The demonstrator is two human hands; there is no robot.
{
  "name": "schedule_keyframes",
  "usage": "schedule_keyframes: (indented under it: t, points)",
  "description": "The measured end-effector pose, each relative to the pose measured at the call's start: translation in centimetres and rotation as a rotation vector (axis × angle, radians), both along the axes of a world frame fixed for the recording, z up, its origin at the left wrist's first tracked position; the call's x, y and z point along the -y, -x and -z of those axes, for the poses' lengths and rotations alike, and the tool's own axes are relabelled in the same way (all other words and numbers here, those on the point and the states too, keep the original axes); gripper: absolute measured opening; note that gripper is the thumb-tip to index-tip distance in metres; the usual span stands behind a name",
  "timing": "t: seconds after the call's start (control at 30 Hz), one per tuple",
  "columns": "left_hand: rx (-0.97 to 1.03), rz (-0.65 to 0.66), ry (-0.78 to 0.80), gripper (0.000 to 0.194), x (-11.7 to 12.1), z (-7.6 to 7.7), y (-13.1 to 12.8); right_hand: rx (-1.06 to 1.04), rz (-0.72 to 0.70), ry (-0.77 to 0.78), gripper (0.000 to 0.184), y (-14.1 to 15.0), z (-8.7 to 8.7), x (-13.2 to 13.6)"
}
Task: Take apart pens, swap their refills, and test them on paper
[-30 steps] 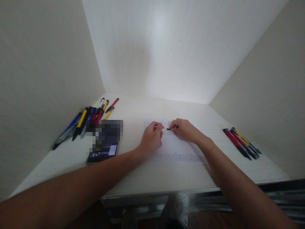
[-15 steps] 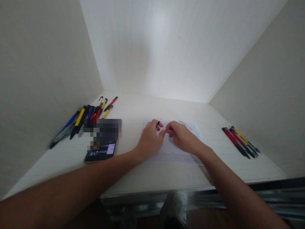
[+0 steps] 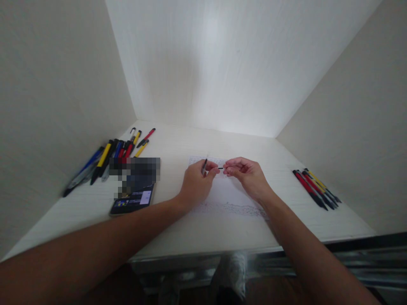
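Note:
My left hand [image 3: 197, 183] is closed over the written sheet of paper [image 3: 229, 195], with a slim dark pen part with a clear end [image 3: 205, 165] sticking up between its fingers. Facing it, my right hand [image 3: 246, 174] is closed in a pinch. Between the fingertips of both hands runs a thin small black piece [image 3: 220, 168], its ends hidden by the fingers. Handwriting covers the top and bottom of the paper, and both hands are over it.
A phone [image 3: 133, 205] lies left of my left forearm, partly blurred out. Behind it is a loose pile of yellow, blue, red and black pens [image 3: 103, 159]. Several red and yellow pens [image 3: 313, 186] lie side by side at the right. Pale walls enclose the white tabletop [image 3: 178, 142].
My hands have drawn slightly apart and the small black piece now shows between the fingertips. My right hand has turned, and the slim pen part in my left hand stands more upright.

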State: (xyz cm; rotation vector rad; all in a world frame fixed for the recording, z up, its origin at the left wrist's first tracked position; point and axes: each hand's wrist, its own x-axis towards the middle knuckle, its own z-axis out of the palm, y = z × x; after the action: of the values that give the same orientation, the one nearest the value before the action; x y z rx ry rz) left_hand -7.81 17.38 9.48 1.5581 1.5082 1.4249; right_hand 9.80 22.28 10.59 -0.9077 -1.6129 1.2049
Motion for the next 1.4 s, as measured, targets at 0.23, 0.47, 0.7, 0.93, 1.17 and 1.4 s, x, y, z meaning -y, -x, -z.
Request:
schedule_keyframes:
  t: [0.23,0.47,0.7,0.93,1.17,1.4]
  points:
    - [0.034,0.011,0.034,0.013,0.17,-0.17,0.06,-0.018,0.019,0.029,0.018,0.17,-0.29,0.32]
    - [0.019,0.04,0.069,0.012,0.12,-0.11,0.08,-0.016,0.017,-0.011,0.015,0.01,-0.13,0.11]
    - [-0.004,0.047,0.107,0.012,0.19,-0.21,0.1,-0.015,0.029,-0.021,0.015,-0.05,-0.02,0.15]
    - [-0.016,0.051,0.091,0.013,0.19,-0.11,-0.01,0.0,0.021,-0.036,0.015,-0.15,0.15,-0.01]
    - [-0.025,0.06,0.063,0.012,0.24,-0.14,0.14,0.019,0.013,-0.058,0.015,-0.36,0.24,-0.1]
    - [-0.06,0.04,0.053,0.012,0.34,-0.27,0.09,0.026,0.0,-0.078,0.013,-0.47,0.32,-0.1]
